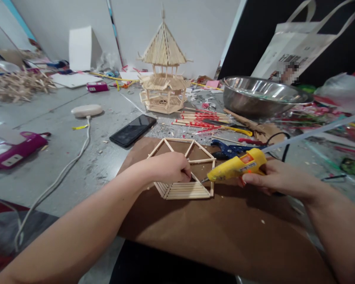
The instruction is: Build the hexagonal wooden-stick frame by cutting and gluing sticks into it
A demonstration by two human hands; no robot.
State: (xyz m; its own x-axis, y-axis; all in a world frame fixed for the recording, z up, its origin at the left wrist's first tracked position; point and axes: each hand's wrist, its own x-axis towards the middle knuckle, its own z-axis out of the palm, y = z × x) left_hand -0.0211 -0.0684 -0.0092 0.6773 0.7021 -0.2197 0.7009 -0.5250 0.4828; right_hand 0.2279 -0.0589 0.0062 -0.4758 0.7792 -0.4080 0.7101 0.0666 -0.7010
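Observation:
A hexagonal frame of thin wooden sticks (182, 189) lies on a brown board (219, 225); its near segment is filled with sticks laid side by side. My left hand (168, 167) rests on the frame with fingers pinched together at a stick near its centre. My right hand (276, 179) grips a yellow hot glue gun (239, 167), its nozzle pointing left at the frame just beside my left fingertips.
A finished stick pagoda (164, 71) stands at the back centre. A black phone (133, 130), red-tipped sticks (201, 118), blue pliers (230, 150), a steel bowl (260, 94), a white bag (298, 43), a stick pile (14, 85) and a white cable (62, 173) surround the board.

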